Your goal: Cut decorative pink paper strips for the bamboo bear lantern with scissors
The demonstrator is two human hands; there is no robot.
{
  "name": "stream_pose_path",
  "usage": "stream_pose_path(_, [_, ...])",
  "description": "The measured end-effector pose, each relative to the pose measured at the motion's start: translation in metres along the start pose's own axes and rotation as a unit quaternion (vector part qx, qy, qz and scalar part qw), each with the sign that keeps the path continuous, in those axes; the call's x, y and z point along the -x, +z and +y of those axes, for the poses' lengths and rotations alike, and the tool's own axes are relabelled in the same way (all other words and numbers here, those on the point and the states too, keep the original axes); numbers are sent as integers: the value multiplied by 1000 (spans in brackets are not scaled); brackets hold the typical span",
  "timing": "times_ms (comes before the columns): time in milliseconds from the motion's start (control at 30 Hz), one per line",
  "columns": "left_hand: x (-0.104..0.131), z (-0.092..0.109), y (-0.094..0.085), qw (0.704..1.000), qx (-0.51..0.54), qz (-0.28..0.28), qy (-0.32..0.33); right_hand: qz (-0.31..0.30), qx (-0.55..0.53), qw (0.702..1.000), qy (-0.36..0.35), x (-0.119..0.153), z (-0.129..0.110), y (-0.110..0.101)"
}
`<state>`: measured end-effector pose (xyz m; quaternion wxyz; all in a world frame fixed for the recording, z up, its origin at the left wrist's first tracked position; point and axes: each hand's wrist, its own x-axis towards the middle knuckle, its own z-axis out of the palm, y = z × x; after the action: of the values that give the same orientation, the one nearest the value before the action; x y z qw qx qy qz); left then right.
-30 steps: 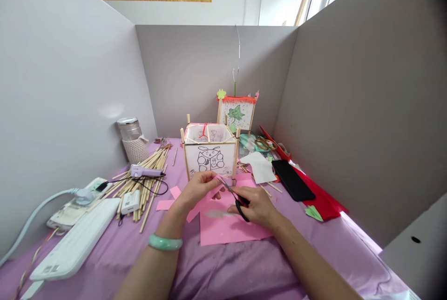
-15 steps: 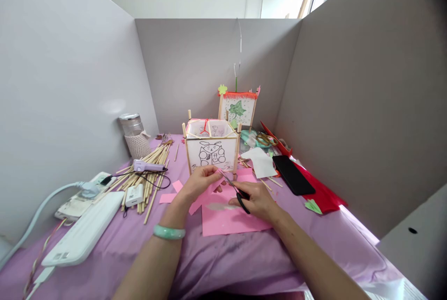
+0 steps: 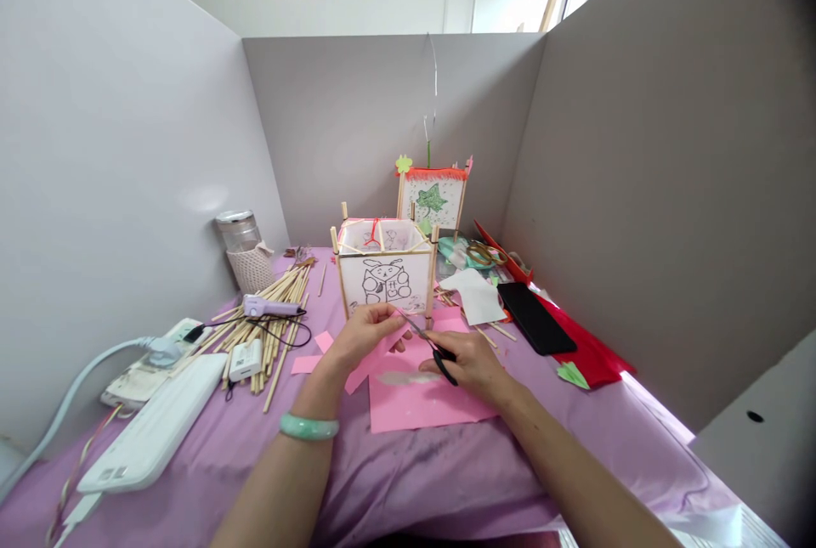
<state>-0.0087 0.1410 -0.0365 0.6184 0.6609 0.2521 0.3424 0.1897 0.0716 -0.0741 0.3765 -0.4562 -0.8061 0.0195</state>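
My left hand [image 3: 366, 339], with a green bangle at the wrist, pinches a folded piece of pink paper [image 3: 381, 357]. My right hand [image 3: 470, 365] grips black-handled scissors [image 3: 444, 367], whose blades point up and left to the paper's upper edge by my left fingertips. Below both hands, a larger pink sheet [image 3: 421, 406] with a greyish patch lies on the purple cloth. Just behind my hands stands a box-shaped lantern [image 3: 386, 278] of sticks and white paper, with an animal drawing on its front and a red string on top.
Wooden sticks [image 3: 280, 344], a lilac tool [image 3: 271, 307], a white power bank [image 3: 153, 425] and a cup [image 3: 246, 255] are at left. A black phone [image 3: 536, 319], red cloth [image 3: 590, 353] and white paper [image 3: 475, 295] lie at right. Another lantern [image 3: 433, 198] stands behind.
The view has shifted slightly. Both hands keep nearly the same pose, with the scissors still at the edge of the pink paper.
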Motion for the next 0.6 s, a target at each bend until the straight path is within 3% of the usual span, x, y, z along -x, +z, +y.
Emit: stream_pose_path(600, [1, 2, 2, 999, -34, -25, -11, 18, 11, 1000, -15, -2, -3, 0])
